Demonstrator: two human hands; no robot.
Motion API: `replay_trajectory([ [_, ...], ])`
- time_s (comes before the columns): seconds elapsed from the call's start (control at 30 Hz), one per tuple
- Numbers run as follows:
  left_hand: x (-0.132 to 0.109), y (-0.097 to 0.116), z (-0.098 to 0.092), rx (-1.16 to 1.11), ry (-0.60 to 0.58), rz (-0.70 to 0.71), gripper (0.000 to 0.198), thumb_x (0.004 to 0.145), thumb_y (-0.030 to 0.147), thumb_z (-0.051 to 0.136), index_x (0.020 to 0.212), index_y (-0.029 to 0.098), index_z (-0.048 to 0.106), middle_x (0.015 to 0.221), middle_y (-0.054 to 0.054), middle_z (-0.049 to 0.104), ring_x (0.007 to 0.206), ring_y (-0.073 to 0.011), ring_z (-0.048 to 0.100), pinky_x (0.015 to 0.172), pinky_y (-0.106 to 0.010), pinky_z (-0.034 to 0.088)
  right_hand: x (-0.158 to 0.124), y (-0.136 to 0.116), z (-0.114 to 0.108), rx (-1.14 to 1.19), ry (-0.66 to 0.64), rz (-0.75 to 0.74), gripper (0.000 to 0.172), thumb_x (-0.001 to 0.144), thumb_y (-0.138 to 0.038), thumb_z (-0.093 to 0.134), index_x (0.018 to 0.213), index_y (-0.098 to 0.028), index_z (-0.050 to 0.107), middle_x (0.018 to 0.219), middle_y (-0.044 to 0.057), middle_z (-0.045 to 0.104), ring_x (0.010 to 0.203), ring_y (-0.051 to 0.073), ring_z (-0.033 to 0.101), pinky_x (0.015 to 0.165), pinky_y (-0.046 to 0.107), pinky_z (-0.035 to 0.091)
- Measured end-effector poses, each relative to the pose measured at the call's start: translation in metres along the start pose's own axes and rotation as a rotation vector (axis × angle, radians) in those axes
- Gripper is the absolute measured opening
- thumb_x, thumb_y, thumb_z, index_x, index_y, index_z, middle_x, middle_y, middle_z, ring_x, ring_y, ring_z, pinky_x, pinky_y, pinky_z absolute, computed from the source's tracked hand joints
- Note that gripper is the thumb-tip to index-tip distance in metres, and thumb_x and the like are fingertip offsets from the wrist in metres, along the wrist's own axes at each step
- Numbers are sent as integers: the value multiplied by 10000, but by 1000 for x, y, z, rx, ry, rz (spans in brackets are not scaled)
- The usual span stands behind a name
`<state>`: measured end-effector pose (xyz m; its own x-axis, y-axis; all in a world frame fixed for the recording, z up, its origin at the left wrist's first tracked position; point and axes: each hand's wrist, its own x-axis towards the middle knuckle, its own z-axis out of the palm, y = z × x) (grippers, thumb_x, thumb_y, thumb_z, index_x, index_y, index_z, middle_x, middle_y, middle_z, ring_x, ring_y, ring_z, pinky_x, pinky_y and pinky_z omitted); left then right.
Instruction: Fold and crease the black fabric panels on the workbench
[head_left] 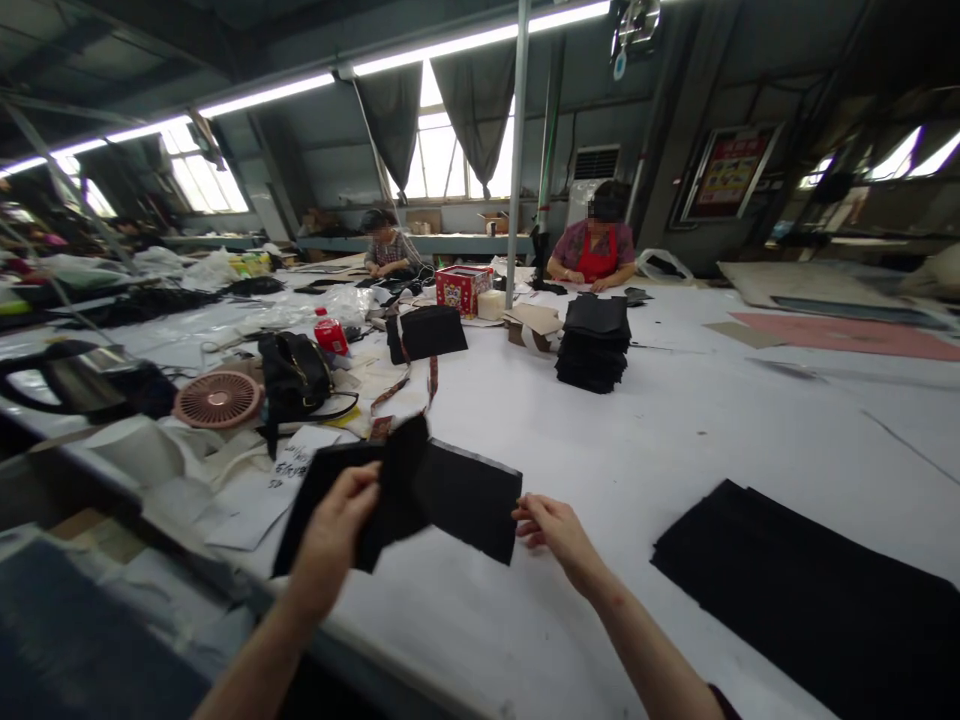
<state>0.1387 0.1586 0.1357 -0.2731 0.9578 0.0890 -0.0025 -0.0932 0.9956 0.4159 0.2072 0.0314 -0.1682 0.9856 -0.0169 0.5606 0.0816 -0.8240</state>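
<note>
My left hand [339, 530] is closed on a black fabric piece [403, 485], with fingers and thumb pressed together and its upper corner raised. Extending to the right from it is a flat black panel [476, 495] with a thin pale line along its top edge. At that panel's right edge, my right hand [553, 530] pinches with thumb and fingers. More black material [311, 500] lies behind and left of my left hand; how many layers there are I cannot tell. To the right of my right forearm, a large stack of black fabric [810, 600] lies on the white table [600, 460].
A pile of black pieces [594, 342] stands mid-table, with a black folded item [427, 333] left of it. Leftward are a black bag [296, 375], pink fan [219, 398], red bottle [330, 332] and kettle [86, 378]. Two people sit across the table.
</note>
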Motion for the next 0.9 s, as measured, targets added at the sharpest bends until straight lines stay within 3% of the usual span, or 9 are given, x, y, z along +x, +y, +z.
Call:
replay_trajectory([
  [0.07,-48,-24,57,231,-349,218,101,897,250,536,938,191,607,1200,-48,634,1002,-184,627,854,-266,511,-17,5,-22,313,-154,111,627,980,-597,204,1086,-141,620,865,100,677,699,168,633,636,296,492],
  [0.13,-87,-49,101,335,-689,391,149,918,214,472,1021,209,579,1224,-61,618,1072,-184,602,934,-291,478,-37,13,-45,590,-334,251,685,895,-722,342,1026,-123,646,830,98,677,676,163,626,618,276,481],
  [0.23,-114,-76,136,463,-989,618,167,876,246,568,1042,235,577,1208,-38,625,1098,-195,585,988,-324,445,-63,28,-72,584,-408,369,602,773,-692,595,893,-109,686,794,80,683,670,157,611,619,255,455],
  [0.37,-95,-92,145,798,-904,620,228,855,229,623,1077,226,570,1219,-43,595,1132,-238,539,1012,-410,413,-76,46,-79,253,-208,335,437,744,-514,658,949,-131,704,846,59,705,729,174,621,659,272,462],
  [0.53,-65,-98,138,984,-901,649,280,843,226,647,1110,229,562,1192,-45,576,1104,-245,528,963,-405,439,-72,48,-50,68,-23,291,296,751,-377,597,945,-181,703,899,56,705,869,221,627,785,317,457],
  [0.63,-59,-99,139,1028,-907,675,194,870,215,607,1060,227,570,1179,-52,564,1087,-235,530,919,-381,456,-76,44,-28,-74,174,333,309,806,-368,531,1046,-216,654,1009,64,679,955,242,607,818,343,430],
  [0.73,-56,-101,140,1064,-886,679,196,877,209,591,1071,213,557,1129,-63,569,1049,-234,538,881,-379,466,-81,41,-17,-198,342,372,400,838,-392,518,1203,-239,572,976,56,671,913,241,619,769,342,429],
  [0.8,-55,-103,141,1059,-886,690,230,876,208,592,1100,206,541,1099,-60,574,1033,-234,539,878,-382,467,-80,40,-17,-225,331,352,396,844,-415,535,1198,-245,587,969,63,677,918,249,624,772,346,432],
  [0.9,-55,-104,140,1028,-885,706,253,876,211,592,1122,209,530,1122,-62,567,1056,-234,530,899,-382,460,-73,38,-20,-268,255,275,246,864,-387,529,1014,-258,675,982,60,686,948,251,621,799,347,430],
])
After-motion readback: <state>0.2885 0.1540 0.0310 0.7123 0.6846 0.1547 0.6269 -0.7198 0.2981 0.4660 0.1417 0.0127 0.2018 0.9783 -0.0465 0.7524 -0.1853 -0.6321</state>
